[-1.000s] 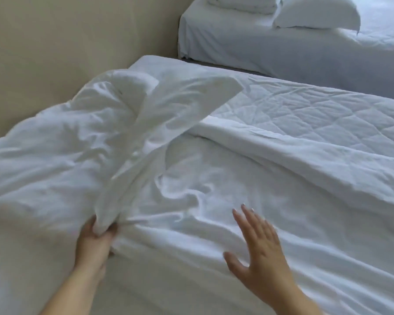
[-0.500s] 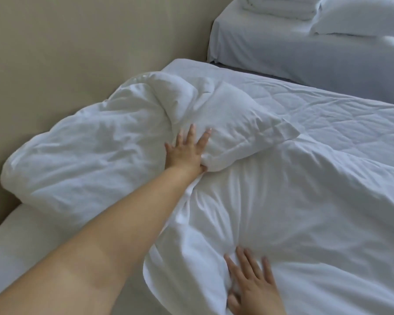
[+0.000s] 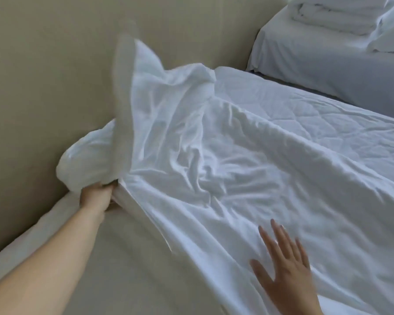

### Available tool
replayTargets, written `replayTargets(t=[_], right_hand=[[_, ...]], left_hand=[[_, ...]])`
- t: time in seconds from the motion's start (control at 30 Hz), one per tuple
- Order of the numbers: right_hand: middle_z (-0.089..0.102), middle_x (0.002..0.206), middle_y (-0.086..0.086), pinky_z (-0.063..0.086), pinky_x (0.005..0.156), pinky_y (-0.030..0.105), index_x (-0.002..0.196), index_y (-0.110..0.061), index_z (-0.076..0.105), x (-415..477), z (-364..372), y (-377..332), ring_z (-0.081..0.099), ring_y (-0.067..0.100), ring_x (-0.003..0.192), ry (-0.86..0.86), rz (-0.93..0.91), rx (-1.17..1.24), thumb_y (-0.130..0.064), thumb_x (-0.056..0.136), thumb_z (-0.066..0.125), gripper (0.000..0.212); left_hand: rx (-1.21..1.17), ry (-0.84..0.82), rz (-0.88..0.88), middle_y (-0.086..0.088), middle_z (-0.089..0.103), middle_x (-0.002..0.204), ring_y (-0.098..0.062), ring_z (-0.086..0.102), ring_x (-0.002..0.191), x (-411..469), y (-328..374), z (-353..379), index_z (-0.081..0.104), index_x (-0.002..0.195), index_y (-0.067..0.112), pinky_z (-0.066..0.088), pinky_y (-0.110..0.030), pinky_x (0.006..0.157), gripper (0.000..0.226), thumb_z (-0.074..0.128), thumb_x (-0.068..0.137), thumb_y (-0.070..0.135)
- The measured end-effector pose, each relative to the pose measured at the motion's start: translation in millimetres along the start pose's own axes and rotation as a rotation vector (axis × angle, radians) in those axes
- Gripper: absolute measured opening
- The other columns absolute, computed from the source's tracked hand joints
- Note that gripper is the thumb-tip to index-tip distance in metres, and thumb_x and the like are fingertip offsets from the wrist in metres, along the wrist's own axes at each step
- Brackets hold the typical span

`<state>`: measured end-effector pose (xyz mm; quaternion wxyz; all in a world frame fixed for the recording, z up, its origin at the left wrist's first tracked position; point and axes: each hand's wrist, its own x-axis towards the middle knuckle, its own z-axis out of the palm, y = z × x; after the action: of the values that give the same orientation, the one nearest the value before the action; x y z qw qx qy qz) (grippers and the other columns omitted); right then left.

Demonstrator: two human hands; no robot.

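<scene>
A crumpled white duvet cover [image 3: 214,160] lies spread over the bed [image 3: 134,269]. My left hand [image 3: 96,194] grips its edge near the wall, and a flap of the fabric [image 3: 132,87] stands lifted and blurred above that hand. My right hand [image 3: 287,267] is flat on the cover near the front, fingers straight and spread. A bunched lump of white fabric [image 3: 82,160] sits against the wall behind my left hand.
A beige wall [image 3: 55,64] runs along the bed's left side. The quilted mattress pad [image 3: 328,123] shows at the right. A second bed [image 3: 328,64] stands at the back right with folded bedding [image 3: 328,12] and a pillow [image 3: 391,35] on it.
My left hand left the bundle at the middle, came back toward the wall and gripped the cover's edge, flipping a flap upward. My right hand slid right and stays flat on the cover.
</scene>
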<state>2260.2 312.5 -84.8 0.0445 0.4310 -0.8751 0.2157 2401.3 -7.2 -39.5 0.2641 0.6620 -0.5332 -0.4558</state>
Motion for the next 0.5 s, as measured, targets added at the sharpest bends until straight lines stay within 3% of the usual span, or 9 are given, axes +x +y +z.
replayTargets(t=[0.03, 0.1, 0.13, 0.2, 0.27, 0.33, 0.37, 0.43, 0.5], right_hand=[[0.000, 0.155, -0.018, 0.000, 0.113, 0.021, 0.145, -0.041, 0.002, 9, 5, -7, -0.008, -0.004, 0.141, -0.027, -0.052, -0.055, -0.060, 0.092, 0.008, 0.057], [0.030, 0.149, -0.005, 0.000, 0.113, 0.026, 0.146, -0.035, 0.000, 20, 21, -20, -0.012, 0.002, 0.142, -0.097, -0.129, -0.165, -0.059, 0.090, 0.020, 0.065], [0.046, 0.138, 0.000, -0.001, 0.113, 0.027, 0.147, -0.035, 0.001, 22, 31, -25, -0.014, 0.004, 0.142, -0.131, -0.138, -0.196, -0.060, 0.081, 0.030, 0.076], [0.060, 0.125, 0.000, -0.002, 0.114, 0.028, 0.145, -0.038, 0.015, 20, 49, -33, -0.014, 0.007, 0.143, -0.178, -0.137, -0.229, -0.061, 0.065, 0.035, 0.085], [0.039, 0.146, -0.004, -0.003, 0.114, 0.029, 0.142, -0.037, 0.023, 16, 61, -36, -0.014, 0.006, 0.143, -0.192, -0.128, -0.192, -0.062, 0.071, 0.034, 0.076], [-0.002, 0.157, -0.010, -0.004, 0.115, 0.031, 0.147, -0.036, 0.003, 11, 69, -34, -0.012, 0.005, 0.143, -0.146, -0.133, -0.133, -0.063, 0.089, 0.017, 0.066], [-0.010, 0.156, -0.011, -0.004, 0.115, 0.031, 0.147, -0.035, -0.002, 8, 74, -32, -0.011, 0.005, 0.143, -0.140, -0.133, -0.115, -0.061, 0.091, 0.007, 0.063], [-0.011, 0.156, -0.011, -0.004, 0.115, 0.033, 0.147, -0.034, -0.003, 4, 82, -30, -0.010, 0.005, 0.143, -0.150, -0.124, -0.097, -0.059, 0.091, 0.001, 0.062], [-0.009, 0.156, -0.010, -0.003, 0.115, 0.034, 0.148, -0.033, -0.001, 3, 86, -29, -0.008, 0.006, 0.144, -0.145, -0.125, -0.106, -0.058, 0.092, 0.002, 0.061]], left_hand=[[0.017, 0.017, -0.064, -0.015, 0.060, 0.107, -0.033, 0.058, 0.091, 0, -23, -9, 0.058, 0.114, -0.008, 0.046, -0.033, 0.064, 0.031, 0.054, 0.090, 0.011], [-0.013, 0.070, -0.130, -0.015, 0.058, 0.097, -0.032, 0.056, 0.072, -3, -49, -23, 0.060, 0.109, -0.007, 0.049, -0.026, 0.049, 0.025, 0.049, 0.092, 0.008], [-0.003, 0.112, -0.107, -0.016, 0.059, 0.100, -0.034, 0.057, 0.074, -3, -52, -30, 0.060, 0.106, -0.003, 0.051, -0.026, 0.053, 0.021, 0.048, 0.092, 0.007], [0.112, 0.201, 0.027, -0.021, 0.057, 0.117, -0.039, 0.056, 0.101, 2, -39, -42, 0.055, 0.111, -0.001, 0.048, -0.037, 0.082, 0.023, 0.050, 0.089, 0.005], [0.140, 0.285, 0.214, -0.020, 0.049, 0.129, -0.036, 0.047, 0.119, 2, -12, -50, 0.045, 0.126, -0.001, 0.037, -0.041, 0.098, 0.039, 0.046, 0.087, -0.002], [0.221, 0.278, 0.482, -0.020, 0.045, 0.134, -0.034, 0.041, 0.125, 7, 16, -48, 0.042, 0.130, -0.003, 0.032, -0.040, 0.103, 0.044, 0.042, 0.086, -0.002], [0.331, 0.228, 0.613, -0.021, 0.045, 0.134, -0.035, 0.041, 0.126, 13, 27, -42, 0.045, 0.128, -0.004, 0.031, -0.041, 0.103, 0.044, 0.043, 0.085, 0.006], [0.570, 0.011, 0.777, -0.020, 0.042, 0.139, -0.034, 0.037, 0.131, 29, 44, -19, 0.046, 0.130, -0.002, 0.028, -0.042, 0.105, 0.056, 0.043, 0.083, 0.029], [0.806, -0.230, 0.671, -0.009, 0.021, 0.153, -0.024, 0.019, 0.141, 45, 48, 10, 0.027, 0.144, 0.012, 0.016, -0.043, 0.112, 0.069, 0.046, 0.089, 0.049]])
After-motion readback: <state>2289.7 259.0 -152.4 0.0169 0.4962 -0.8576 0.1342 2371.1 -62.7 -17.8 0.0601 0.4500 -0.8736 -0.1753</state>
